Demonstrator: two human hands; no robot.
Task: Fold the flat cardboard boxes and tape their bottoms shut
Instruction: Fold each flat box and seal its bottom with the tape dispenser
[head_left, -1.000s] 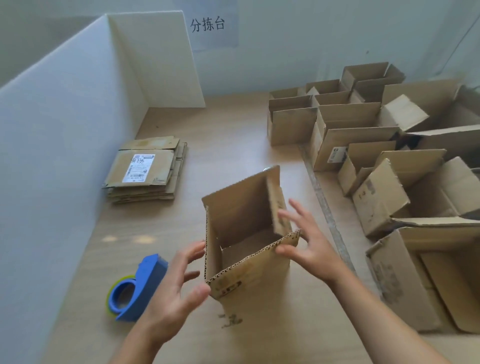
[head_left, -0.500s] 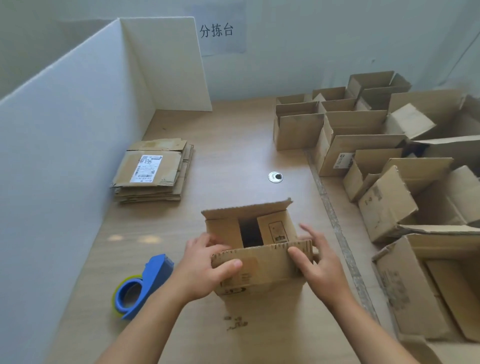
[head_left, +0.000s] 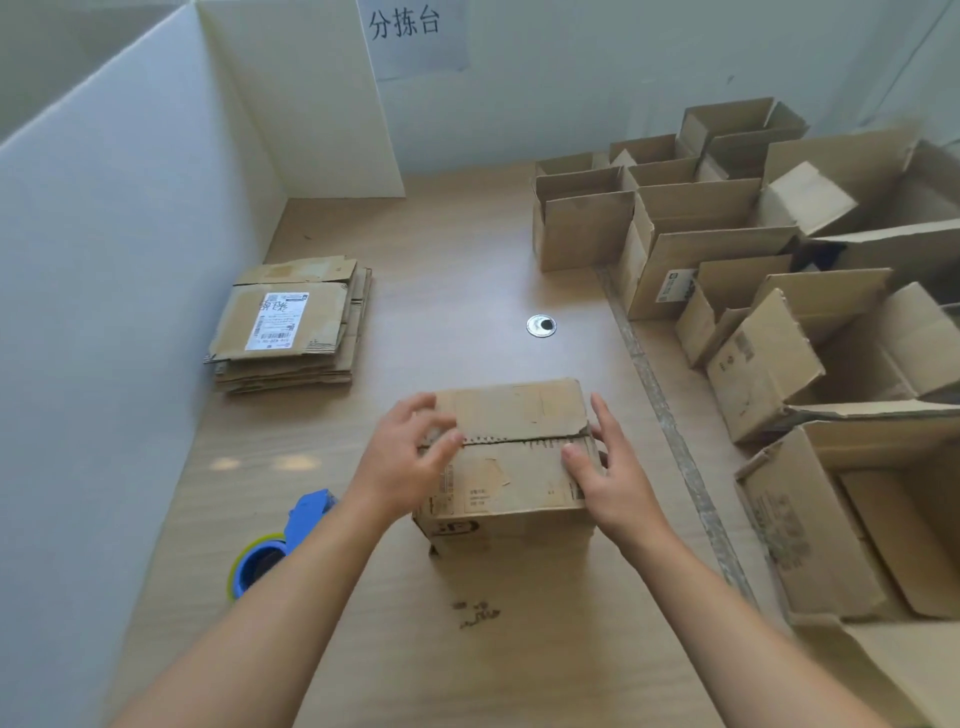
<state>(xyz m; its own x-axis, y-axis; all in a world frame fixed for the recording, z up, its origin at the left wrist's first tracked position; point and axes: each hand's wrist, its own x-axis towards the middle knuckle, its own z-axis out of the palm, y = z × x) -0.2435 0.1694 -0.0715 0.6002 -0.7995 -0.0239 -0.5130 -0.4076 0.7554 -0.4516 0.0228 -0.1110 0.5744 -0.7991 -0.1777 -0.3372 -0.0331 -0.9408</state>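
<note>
Head view showed your box (head_left: 511, 467) standing in the middle of the counter (head_left: 441, 291), its flaps folded shut along a centre seam. Your right hand (head_left: 608, 467) lay at its right end, fingers straight and spread, thumb on the near flap. Your left hand (head_left: 402, 457) bent blurred fingers over the left end; gripping or pressing, I cannot tell. A tape dispenser (head_left: 280, 545) sat near left.
</note>
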